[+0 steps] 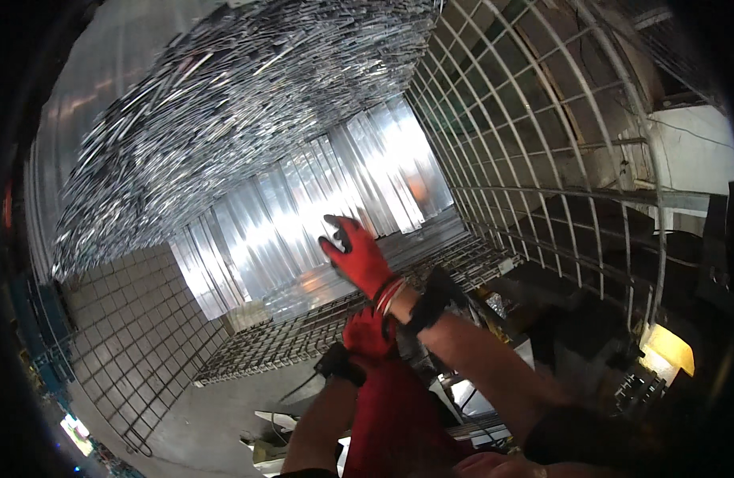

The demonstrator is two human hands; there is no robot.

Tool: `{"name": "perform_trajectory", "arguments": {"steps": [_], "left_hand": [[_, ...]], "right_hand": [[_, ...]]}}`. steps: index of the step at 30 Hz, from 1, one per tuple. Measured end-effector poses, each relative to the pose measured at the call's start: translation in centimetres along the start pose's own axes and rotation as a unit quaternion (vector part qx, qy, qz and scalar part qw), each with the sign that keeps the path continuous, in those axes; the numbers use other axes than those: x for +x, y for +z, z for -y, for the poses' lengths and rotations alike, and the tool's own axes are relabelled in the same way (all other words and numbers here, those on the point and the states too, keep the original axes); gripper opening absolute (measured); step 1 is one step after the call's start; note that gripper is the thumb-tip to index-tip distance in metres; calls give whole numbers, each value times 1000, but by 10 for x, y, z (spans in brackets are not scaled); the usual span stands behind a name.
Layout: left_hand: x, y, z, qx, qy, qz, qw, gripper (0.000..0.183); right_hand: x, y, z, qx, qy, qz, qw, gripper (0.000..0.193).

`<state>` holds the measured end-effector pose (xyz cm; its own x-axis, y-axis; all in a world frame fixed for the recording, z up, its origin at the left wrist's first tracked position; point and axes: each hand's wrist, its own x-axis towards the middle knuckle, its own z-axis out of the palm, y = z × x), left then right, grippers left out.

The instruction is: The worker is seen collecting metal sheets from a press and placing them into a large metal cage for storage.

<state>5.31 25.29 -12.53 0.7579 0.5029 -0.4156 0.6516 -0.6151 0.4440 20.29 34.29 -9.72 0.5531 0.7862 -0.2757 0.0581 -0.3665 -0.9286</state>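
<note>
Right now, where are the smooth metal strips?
In the head view, the smooth strips lie centrally, beyond the right hand, left of the tall wire wall.

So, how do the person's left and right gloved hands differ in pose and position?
The right hand is open, thumb and fingers apart, while the left hand looks curled, its fingers partly hidden. The right hand shows against the shiny metal strips; the left hand is lower in the picture, close by the right wrist. Both wear red gloves, with a black band behind each.
</note>
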Motion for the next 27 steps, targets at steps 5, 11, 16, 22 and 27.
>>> {"name": "perform_trajectory", "arguments": {"steps": [5, 11, 16, 22, 27], "left_hand": [[-6, -7, -5, 41, -3, -47, 998, 42], [16, -1, -18, 13, 5, -101, 995, 40], [13, 4, -13, 11, 66, -136, 989, 40], [4, 8, 14, -121, 90, -115, 982, 45], [-39, -47, 3, -171, 161, -251, 939, 52]], "right_hand": [[-91, -5, 80, 120, -65, 31, 990, 38], [-226, -66, 124, 182, -75, 90, 976, 44], [-346, -88, 119, 331, 104, 76, 935, 39], [-435, -35, 109, 308, 189, -63, 930, 38], [-476, 41, 124, 473, 209, -134, 845, 43]]}}
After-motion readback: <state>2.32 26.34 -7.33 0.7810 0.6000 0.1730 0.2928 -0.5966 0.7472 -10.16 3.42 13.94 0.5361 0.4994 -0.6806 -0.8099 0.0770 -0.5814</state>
